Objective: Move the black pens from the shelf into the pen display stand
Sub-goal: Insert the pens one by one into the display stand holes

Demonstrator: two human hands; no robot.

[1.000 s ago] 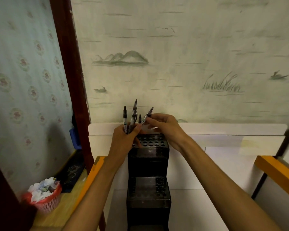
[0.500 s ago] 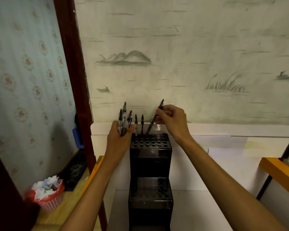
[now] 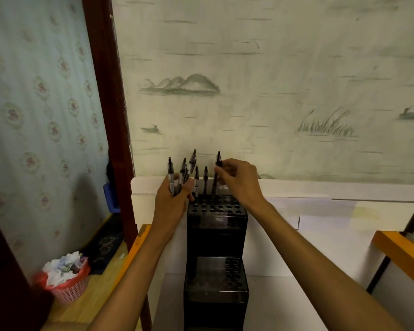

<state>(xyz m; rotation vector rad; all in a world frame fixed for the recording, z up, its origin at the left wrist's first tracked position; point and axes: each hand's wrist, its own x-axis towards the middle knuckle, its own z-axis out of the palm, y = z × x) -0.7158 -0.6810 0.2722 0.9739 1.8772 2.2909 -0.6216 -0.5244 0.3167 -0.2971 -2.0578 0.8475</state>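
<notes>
Head view looks down on a black tiered pen display stand (image 3: 216, 225) set against the papered wall. Right hand (image 3: 239, 181) pinches one black pen (image 3: 217, 173) near its top, the pen nearly upright with its tip at a hole in the back row of the stand's upper tier; whether the tip has already entered the hole I cannot tell. Left hand (image 3: 172, 199), just left of the stand's top, has its grip clenched round a bundle of black pens (image 3: 181, 174) that fan upward out of the fist.

To seat the pen well, I judge it should be kept vertical over its hole and lowered straight, with the pinch loosened only once the barrel stands by itself; tilting it risks knocking the neighbours. The bundle is best held clear of the stand, so that its tips do not catch the seated pens.

Two seated pens (image 3: 201, 180) stand upright in the back row, left of the pinched one. All other holes of the upper tier look unfilled, and the lower tier (image 3: 216, 275) in front shows holes with no pens. Far left of the stand, on a wooden surface (image 3: 98, 297), a red basket (image 3: 69, 286) holds crumpled paper.
</notes>
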